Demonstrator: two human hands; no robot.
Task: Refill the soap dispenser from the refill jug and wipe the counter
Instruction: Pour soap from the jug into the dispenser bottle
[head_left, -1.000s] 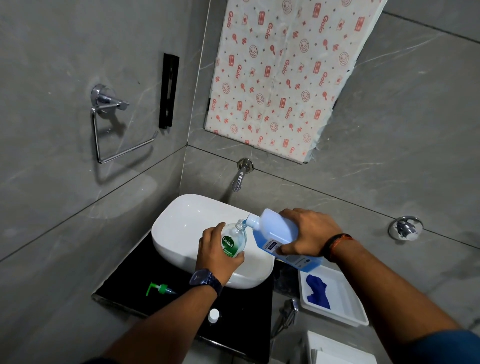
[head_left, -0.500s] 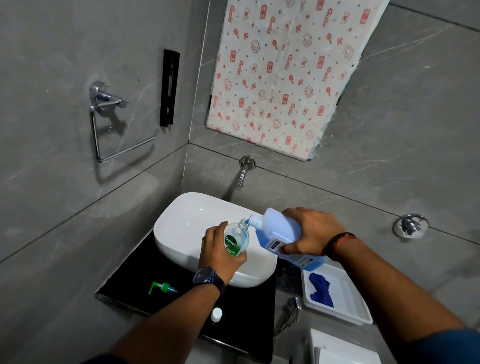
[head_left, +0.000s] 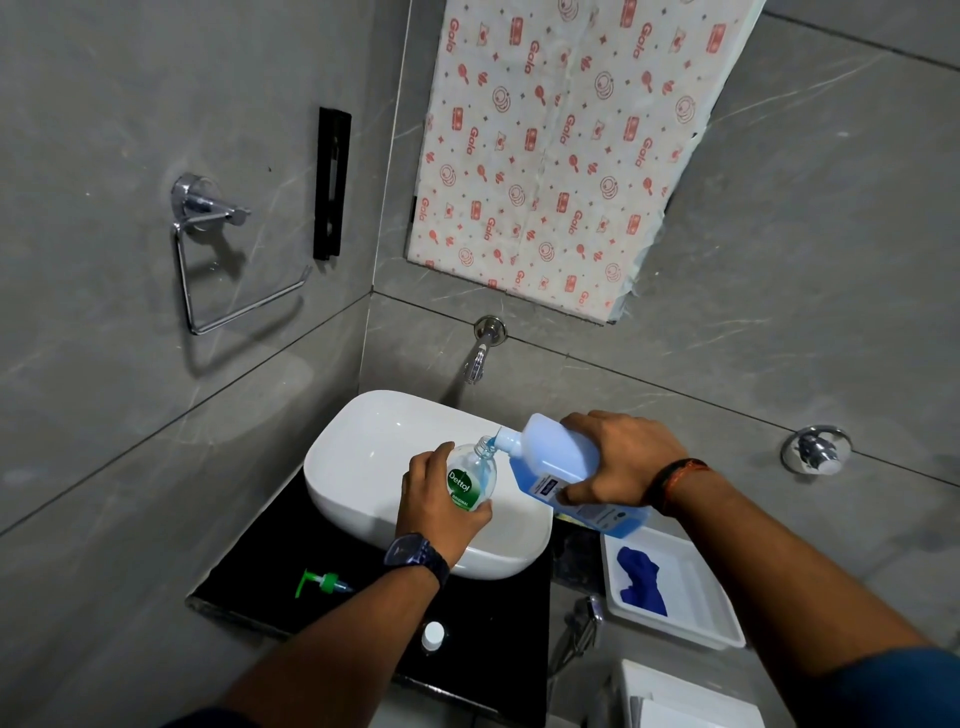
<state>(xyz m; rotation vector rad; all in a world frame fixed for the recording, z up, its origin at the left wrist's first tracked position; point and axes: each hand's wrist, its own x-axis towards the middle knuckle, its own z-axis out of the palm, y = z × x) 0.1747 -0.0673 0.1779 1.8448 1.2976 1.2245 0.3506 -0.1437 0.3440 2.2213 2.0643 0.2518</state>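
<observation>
The left hand (head_left: 441, 499) has its grip wrapped around the clear soap dispenser (head_left: 470, 475), holding it upright over the near right part of the white basin (head_left: 374, 467). The right hand (head_left: 618, 462) has its grip closed on the blue refill jug (head_left: 561, 467), tipped so its spout meets the dispenser's open neck; blue liquid seems to be running in, though the stream is too small to make out clearly.

The main risk is the narrow neck. If the jug tilts further or the spout drifts off the mouth, soap would run down the dispenser, onto the left hand's fingers (head_left: 431, 467) and into the basin. A slick bottle could then slip in the grip. Overfilling is another risk, since the hand covers much of the bottle and hides the level.

The green pump head (head_left: 322, 583) and a small white cap (head_left: 432, 634) lie loose on the black worktop (head_left: 260, 571), near its front edge; a stray forearm could knock them off. The blue cloth (head_left: 641, 579) sits in the white tray (head_left: 722, 618) to the right, ready for wiping.
</observation>
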